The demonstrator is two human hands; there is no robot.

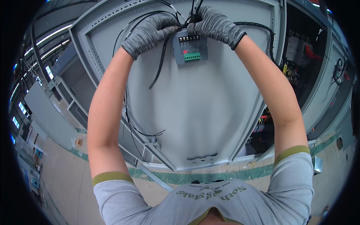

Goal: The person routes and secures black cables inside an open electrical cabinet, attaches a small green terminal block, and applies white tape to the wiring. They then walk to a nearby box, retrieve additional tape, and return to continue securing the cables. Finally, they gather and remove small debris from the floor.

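Several black cables (159,66) near grey module (191,48)

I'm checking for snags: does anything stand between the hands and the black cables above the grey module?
Nothing visible does: the left hand and right hand are at the black cables by the top edge of the grey module. A loose cable hangs below the left hand, beside the module, not in between.
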